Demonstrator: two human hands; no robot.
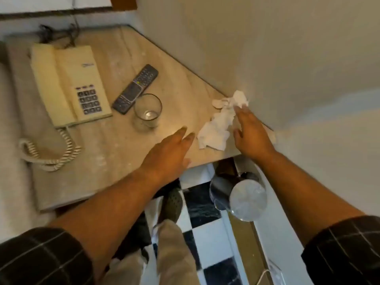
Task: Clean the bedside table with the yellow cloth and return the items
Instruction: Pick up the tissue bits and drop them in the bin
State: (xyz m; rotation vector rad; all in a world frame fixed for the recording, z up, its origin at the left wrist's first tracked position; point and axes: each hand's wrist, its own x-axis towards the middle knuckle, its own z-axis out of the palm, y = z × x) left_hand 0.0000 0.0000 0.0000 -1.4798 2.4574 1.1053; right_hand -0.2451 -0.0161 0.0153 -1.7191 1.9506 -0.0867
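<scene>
The beige marble bedside table [107, 145] carries a cream corded telephone [67, 85], a dark remote control [135, 89] and an empty clear glass [147, 112]. Crumpled white tissues [218, 124] lie at the table's right corner by the wall. My right hand [249, 132] reaches over them with straight fingers, its fingertips touching the upper tissue. My left hand [170, 153] hovers flat over the table's front edge, just left of the tissues, holding nothing. No yellow cloth is in view.
A shiny metal bin [238, 194] stands on the floor below the table's right corner. The floor has black and white tiles [205, 229]. A wall [267, 48] runs along the table's right side. The phone's coiled cord [47, 153] lies near the left edge.
</scene>
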